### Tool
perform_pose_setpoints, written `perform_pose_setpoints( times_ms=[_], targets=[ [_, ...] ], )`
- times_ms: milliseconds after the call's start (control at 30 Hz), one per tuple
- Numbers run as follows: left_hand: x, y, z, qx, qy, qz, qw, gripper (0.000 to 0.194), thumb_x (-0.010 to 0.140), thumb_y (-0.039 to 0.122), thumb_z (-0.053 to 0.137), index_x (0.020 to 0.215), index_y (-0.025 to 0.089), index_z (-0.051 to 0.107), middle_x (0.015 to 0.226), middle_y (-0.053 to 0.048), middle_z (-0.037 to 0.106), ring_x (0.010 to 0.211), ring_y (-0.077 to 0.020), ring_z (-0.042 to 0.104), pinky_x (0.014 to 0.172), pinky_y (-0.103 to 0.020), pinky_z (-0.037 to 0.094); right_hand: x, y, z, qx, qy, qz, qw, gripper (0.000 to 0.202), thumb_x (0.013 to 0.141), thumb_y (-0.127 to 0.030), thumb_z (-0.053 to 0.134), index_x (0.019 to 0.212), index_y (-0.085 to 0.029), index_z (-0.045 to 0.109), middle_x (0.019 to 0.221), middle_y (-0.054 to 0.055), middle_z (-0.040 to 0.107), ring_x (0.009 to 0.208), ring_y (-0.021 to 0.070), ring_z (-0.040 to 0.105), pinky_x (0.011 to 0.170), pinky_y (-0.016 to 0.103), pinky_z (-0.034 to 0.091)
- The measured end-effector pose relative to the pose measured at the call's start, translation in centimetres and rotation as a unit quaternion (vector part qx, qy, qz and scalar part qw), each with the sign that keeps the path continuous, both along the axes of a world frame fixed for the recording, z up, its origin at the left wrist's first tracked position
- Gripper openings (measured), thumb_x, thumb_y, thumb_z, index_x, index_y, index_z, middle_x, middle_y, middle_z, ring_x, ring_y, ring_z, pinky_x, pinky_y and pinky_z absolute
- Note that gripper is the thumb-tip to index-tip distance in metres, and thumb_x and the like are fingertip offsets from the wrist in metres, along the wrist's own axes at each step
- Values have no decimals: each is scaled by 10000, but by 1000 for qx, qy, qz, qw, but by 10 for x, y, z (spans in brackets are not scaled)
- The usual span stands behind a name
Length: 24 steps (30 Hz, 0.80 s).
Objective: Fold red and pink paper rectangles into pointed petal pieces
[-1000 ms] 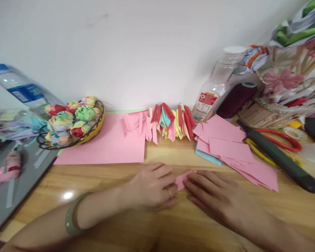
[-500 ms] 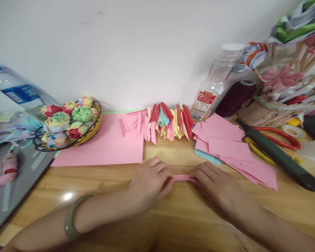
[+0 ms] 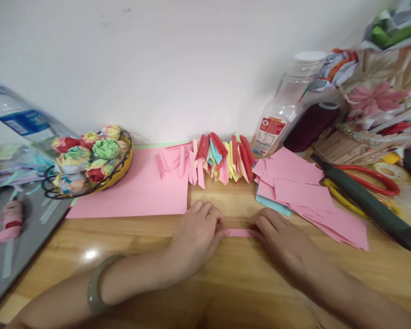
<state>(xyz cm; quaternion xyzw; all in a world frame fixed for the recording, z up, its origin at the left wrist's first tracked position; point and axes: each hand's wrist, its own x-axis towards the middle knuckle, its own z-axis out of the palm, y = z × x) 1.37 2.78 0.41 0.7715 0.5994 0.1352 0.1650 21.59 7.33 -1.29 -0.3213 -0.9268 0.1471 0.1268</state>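
Note:
A narrow folded pink paper strip [image 3: 239, 232] lies on the wooden table [image 3: 226, 292] between my two hands. My left hand [image 3: 200, 235] pinches its left end, with a ring on one finger and a bangle on the wrist. The right end is between the closed fingers of my right hand [image 3: 281, 240]. Both ends are hidden under the fingers. Behind the hands stands a row of folded paper pieces [image 3: 222, 157] in red, yellow, blue and pink. To the right is a pile of pink paper rectangles [image 3: 303, 194] over some blue paper.
A large pink sheet [image 3: 150, 192] and a basket of paper flowers [image 3: 123, 169] are at the left. Farther left, a glue gun [image 3: 13, 217] lies on a grey board [image 3: 30, 242]. Right of the pile are scissors [image 3: 376, 178], a dark green tool [image 3: 373, 201] and a clear bottle [image 3: 277, 109].
The view has shifted slightly. My left hand's fingers have moved a little on the strip, which now looks flatter and narrower between the hands.

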Motion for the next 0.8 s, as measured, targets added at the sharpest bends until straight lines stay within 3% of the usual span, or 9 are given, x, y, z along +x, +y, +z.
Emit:
perform_pose_setpoints(
  times_ms=[167, 333, 533, 700, 800],
  targets=[
    [-3, -1, -3, 18, -4, -29, 999, 88, 854, 98, 481, 824, 142, 551, 871, -57, 551, 834, -205, 457, 732, -350, 438, 2, 1, 0, 43, 0, 14, 999, 226, 934, -283, 374, 820, -169, 533, 784, 58, 548, 713, 202, 533, 637, 345, 458],
    [-5, -1, -1, 12, -41, -39, 998, 37, 838, 126, 541, 809, 149, 537, 870, -43, 547, 852, -197, 461, 743, -336, 434, 2, 1, 1, 96, -1, 18, 995, 279, 945, -291, 330, 770, -172, 512, 772, 69, 548, 696, 208, 514, 608, 342, 438],
    [-8, 2, -1, 40, -84, -51, 994, 67, 850, 212, 571, 819, 160, 544, 876, -41, 573, 855, -187, 479, 731, -315, 434, 4, 2, 4, 46, 45, 23, 998, 250, 943, -241, 343, 769, -172, 508, 766, 53, 554, 694, 175, 514, 619, 310, 437],
    [-4, -1, -7, 72, -174, -68, 980, 144, 875, 214, 531, 745, 156, 554, 704, -12, 598, 677, -137, 535, 607, -243, 441, 1, -2, 10, 31, 60, 68, 995, 167, 924, -239, 417, 975, -177, 562, 849, 60, 597, 780, 181, 540, 670, 323, 441],
    [1, -4, -10, 121, -165, -112, 972, 202, 912, 244, 465, 766, 144, 563, 673, -10, 618, 597, -118, 543, 558, -224, 436, -3, -8, 13, 71, 60, 99, 991, 180, 928, -225, 413, 983, -185, 579, 824, 44, 610, 757, 174, 545, 657, 315, 426]
  ],
)
